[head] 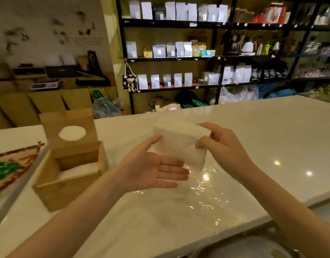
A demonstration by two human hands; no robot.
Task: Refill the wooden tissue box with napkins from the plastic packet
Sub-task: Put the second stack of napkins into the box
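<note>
Printed packet (9, 170) at left: cut by frame edge, print blurred. Wooden tissue box (67, 175) interior partly hidden behind its lid (71, 135). Shelf bag (180, 49) labels too small to read. Napkin stack (179, 144): right end covered by right hand (223, 146).

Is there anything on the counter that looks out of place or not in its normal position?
The wooden tissue box stands open: its lid with the round hole is off, propped against the back. Crinkled clear plastic wrap lies loose on the counter. Both fit a refill.
</note>
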